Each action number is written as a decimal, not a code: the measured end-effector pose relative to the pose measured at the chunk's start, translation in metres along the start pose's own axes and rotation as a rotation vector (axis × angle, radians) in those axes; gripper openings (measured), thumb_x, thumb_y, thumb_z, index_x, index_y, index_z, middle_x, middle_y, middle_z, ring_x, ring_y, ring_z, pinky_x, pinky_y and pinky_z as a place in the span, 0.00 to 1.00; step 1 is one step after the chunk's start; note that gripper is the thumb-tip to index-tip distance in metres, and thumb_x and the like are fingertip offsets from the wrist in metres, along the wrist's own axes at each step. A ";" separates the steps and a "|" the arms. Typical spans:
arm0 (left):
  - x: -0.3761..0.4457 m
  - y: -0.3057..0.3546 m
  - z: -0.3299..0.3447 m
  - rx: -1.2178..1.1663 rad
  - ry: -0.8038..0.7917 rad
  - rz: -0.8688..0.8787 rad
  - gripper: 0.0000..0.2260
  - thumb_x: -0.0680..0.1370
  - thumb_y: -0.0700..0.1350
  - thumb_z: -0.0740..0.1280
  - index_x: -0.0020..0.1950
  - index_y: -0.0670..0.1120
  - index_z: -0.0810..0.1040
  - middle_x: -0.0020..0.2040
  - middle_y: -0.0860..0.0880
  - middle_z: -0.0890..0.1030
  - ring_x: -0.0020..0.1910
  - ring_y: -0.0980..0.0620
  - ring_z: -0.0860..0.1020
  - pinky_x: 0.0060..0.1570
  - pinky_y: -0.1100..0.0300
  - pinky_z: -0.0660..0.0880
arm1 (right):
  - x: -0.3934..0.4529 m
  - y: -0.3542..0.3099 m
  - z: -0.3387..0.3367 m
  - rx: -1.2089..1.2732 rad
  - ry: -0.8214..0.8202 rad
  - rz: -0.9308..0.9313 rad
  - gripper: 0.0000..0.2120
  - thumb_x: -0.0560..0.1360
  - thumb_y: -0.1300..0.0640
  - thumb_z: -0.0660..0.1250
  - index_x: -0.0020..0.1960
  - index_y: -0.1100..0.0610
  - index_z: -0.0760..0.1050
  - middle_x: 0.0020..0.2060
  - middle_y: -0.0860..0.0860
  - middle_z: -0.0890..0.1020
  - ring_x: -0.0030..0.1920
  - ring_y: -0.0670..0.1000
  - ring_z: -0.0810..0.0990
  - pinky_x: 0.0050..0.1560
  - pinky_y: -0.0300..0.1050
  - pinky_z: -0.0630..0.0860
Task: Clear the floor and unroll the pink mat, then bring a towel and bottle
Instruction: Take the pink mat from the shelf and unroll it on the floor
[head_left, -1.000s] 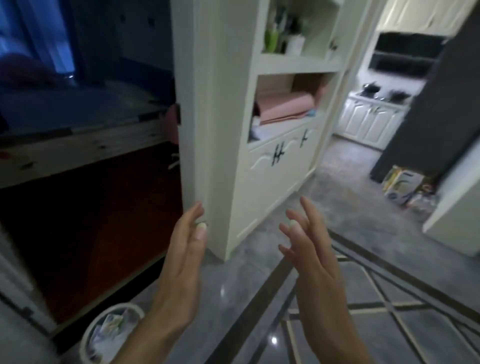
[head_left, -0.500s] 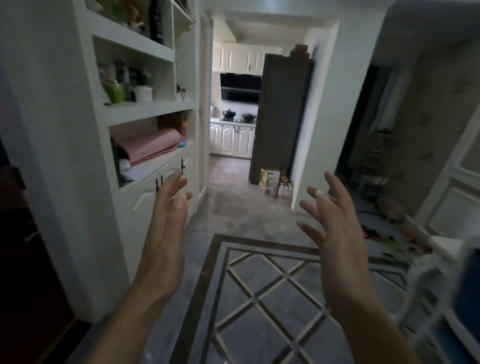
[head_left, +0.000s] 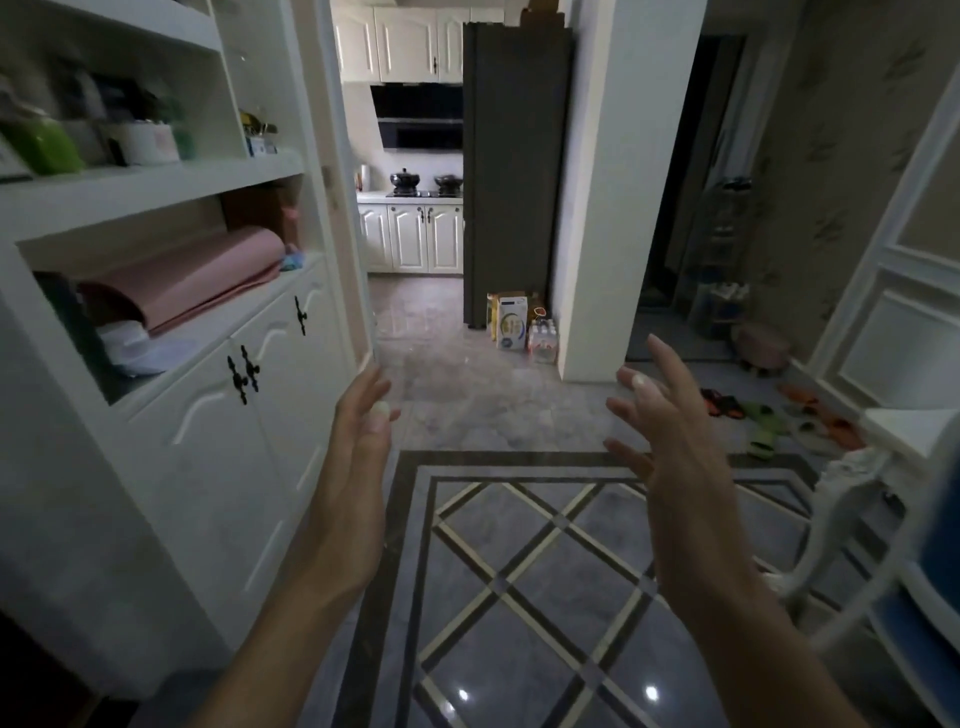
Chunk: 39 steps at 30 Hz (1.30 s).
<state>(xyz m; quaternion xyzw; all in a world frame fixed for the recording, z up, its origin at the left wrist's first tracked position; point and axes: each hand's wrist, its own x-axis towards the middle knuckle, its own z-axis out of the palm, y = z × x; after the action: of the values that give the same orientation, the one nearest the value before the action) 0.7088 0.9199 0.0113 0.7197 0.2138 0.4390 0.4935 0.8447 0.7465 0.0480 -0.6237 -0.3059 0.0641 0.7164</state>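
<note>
While both hands are raised over the tiled floor (head_left: 519, 597), neither holds anything: the left hand (head_left: 358, 467) has its grip open with fingers straight and close together, and the right hand (head_left: 670, 447) has its grip open with fingers spread and slightly curled. The rolled pink mat (head_left: 192, 278) lies in the open shelf of the white cabinet (head_left: 218, 457) on the left, above the closed doors with dark handles, resting on folded white cloth (head_left: 130, 345); the left hand is near the cabinet front but apart from the mat. On the shelf above stand a green container (head_left: 44, 148) and a white pot (head_left: 148, 143). Farther off, a doorway opens onto a kitchen with a dark fridge (head_left: 511, 171), and boxes (head_left: 511, 319) and a pack of small bottles (head_left: 543, 338) sit on the floor at the foot of the white pillar (head_left: 618, 182). On the far right, slippers (head_left: 769, 421) are scattered over the floor beside a low stool (head_left: 763, 348). At the near right edge a white chair (head_left: 852, 545) juts into the patterned floor area.
</note>
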 end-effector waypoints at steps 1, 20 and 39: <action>0.020 -0.010 0.015 0.000 0.000 -0.004 0.23 0.75 0.70 0.51 0.70 0.70 0.62 0.68 0.68 0.69 0.67 0.63 0.70 0.69 0.43 0.66 | 0.023 0.015 -0.003 -0.005 -0.003 0.008 0.20 0.77 0.36 0.58 0.68 0.25 0.63 0.72 0.42 0.71 0.69 0.43 0.72 0.69 0.58 0.70; 0.419 -0.175 0.160 0.007 0.196 -0.024 0.24 0.74 0.70 0.51 0.70 0.71 0.61 0.74 0.64 0.65 0.71 0.63 0.65 0.71 0.56 0.64 | 0.478 0.197 0.095 0.027 -0.175 0.059 0.23 0.76 0.36 0.57 0.71 0.29 0.63 0.74 0.44 0.69 0.66 0.42 0.73 0.67 0.56 0.71; 0.665 -0.339 0.016 0.247 1.042 -0.161 0.20 0.75 0.68 0.54 0.68 0.75 0.62 0.72 0.70 0.65 0.71 0.69 0.63 0.68 0.64 0.60 | 0.746 0.329 0.495 0.372 -1.110 0.144 0.19 0.73 0.34 0.64 0.63 0.25 0.70 0.65 0.39 0.77 0.62 0.40 0.78 0.67 0.56 0.72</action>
<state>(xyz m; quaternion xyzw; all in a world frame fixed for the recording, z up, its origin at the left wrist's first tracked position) 1.1123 1.5471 -0.0155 0.4405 0.5347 0.6704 0.2659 1.2837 1.5929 0.0257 -0.3799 -0.5757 0.4818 0.5406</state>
